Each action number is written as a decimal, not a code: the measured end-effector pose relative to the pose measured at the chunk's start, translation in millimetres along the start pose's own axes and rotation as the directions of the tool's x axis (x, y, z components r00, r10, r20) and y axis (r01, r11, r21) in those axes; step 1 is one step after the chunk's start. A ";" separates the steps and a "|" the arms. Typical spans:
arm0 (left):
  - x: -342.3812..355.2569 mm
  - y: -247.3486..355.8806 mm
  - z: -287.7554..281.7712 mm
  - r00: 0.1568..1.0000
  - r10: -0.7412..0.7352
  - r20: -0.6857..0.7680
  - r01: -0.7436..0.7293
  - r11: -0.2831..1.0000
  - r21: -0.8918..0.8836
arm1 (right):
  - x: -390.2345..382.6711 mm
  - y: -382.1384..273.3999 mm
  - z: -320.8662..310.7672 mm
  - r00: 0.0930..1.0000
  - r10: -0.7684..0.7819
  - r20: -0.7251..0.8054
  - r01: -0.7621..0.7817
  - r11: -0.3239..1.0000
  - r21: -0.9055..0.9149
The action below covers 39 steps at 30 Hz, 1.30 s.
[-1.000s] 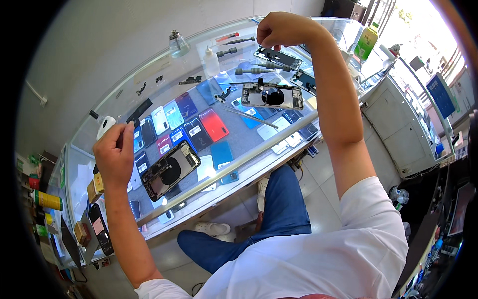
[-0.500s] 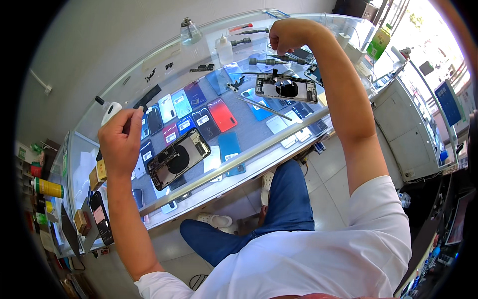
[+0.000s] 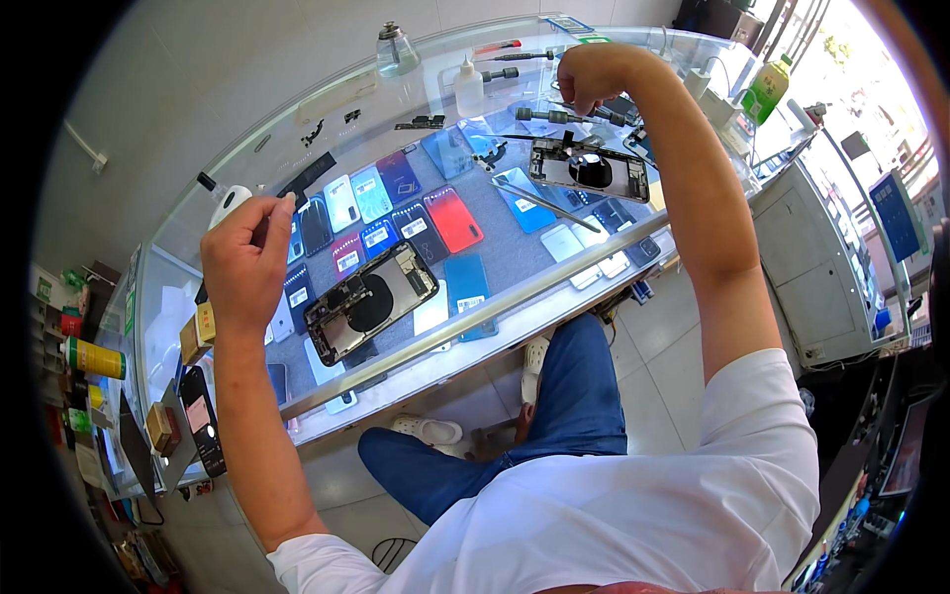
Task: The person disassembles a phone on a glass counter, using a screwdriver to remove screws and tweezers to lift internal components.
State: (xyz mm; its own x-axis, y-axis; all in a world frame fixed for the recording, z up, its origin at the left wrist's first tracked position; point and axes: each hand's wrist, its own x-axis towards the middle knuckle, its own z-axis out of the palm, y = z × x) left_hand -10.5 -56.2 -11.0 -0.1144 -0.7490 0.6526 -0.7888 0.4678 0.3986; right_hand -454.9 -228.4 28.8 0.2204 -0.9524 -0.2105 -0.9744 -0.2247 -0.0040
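As the head view looks down across the glass counter (image 3: 495,304), my two hands stand well apart, one toward each end. My left hand (image 3: 245,262) is curled, thumb and forefinger drawn together; I cannot tell whether anything sits between them. A white rounded object (image 3: 230,203) lies just beyond its knuckles, and nearby is an opened phone housing (image 3: 371,302), tilted across the glass with its inner side up, presumably so that the parts and the dark round pad are exposed.

My right hand (image 3: 599,79) is bent at the wrist, fingers folded downward over dark-handled tools (image 3: 544,116). Its grip is hidden from above, so I cannot say whether it holds or touches one. Toward me from it rests a second opened housing (image 3: 591,170), also inner side up. Metal tweezers (image 3: 546,205) lie slantwise just beside it, perhaps to be handy for either hand.

Farther back, a dropper bottle (image 3: 468,91) and a stoppered glass jar (image 3: 397,54) stand upright, likely to keep their contents from spilling. A small dark board (image 3: 421,123) lies loose, probably kept apart so it is easily found. Phones (image 3: 421,233) in several colours line up beneath the glass, which seems to serve as both showcase and worktop.
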 end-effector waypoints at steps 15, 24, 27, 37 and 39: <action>0.7 6.0 3.4 0.999 -0.019 0.027 0.020 0.999 -0.042 | -11.7 -32.2 4.8 0.926 -0.363 -0.109 0.372 0.925 0.083; -2.8 0.7 -1.0 1.000 0.008 0.026 -0.007 1.000 -0.029 | -62.9 -69.4 -22.7 0.746 -0.613 -0.262 0.660 0.732 0.168; 0.4 -2.8 -0.1 1.000 0.019 0.011 -0.019 1.000 -0.003 | -66.8 -80.8 -17.2 0.674 -0.637 -0.375 0.730 0.654 0.201; 7.1 -34.4 -6.8 0.998 -0.059 -0.029 0.063 0.985 0.162 | -48.2 -181.8 -22.6 0.709 -0.264 -0.654 0.692 0.439 0.573; 7.3 -39.5 -7.7 0.998 -0.049 -0.032 0.054 0.982 0.183 | -60.3 -224.7 -33.7 0.759 -0.154 -0.632 0.607 0.516 0.604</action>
State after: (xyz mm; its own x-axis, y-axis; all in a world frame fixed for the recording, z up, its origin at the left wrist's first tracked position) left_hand 24.4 -76.6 -16.9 -0.0561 -0.7559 0.6523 -0.8913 0.3323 0.3085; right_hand -247.8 -127.4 75.3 0.3452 -0.8189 0.4586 -0.3951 -0.5700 -0.7204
